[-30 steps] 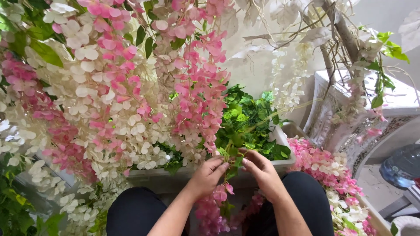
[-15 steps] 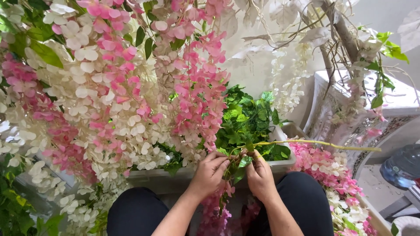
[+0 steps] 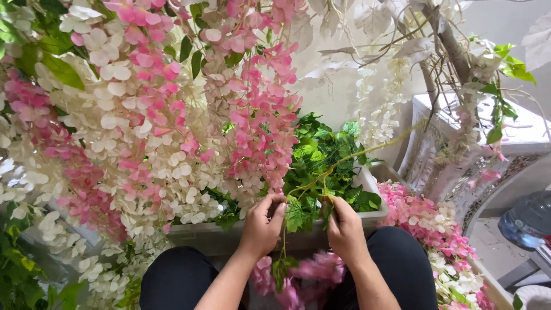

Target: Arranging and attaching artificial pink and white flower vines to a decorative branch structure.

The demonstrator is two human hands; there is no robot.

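My left hand [image 3: 261, 224] and my right hand [image 3: 346, 228] both pinch a thin green flower vine [image 3: 321, 175] at its leafy part, just in front of a grey-white planter box [image 3: 229, 232]. The vine's bare stem arcs up and to the right from my fingers. Its lower end hangs between my knees with green leaves and blurred pink blossoms [image 3: 313, 270]. A clump of green leaves [image 3: 330, 152] fills the right end of the planter behind my hands.
Hanging pink and white blossom strands [image 3: 143, 115] crowd the left and top. A heap of pink and white flowers [image 3: 436, 229] lies to the right. A white carved pedestal [image 3: 505, 143], a branch trunk [image 3: 445, 40] and a blue water bottle [image 3: 528, 218] stand at the right.
A long thin stem has come up out of the leaves and now swings up to the right. Both hands have closed on the vine and shifted slightly right.
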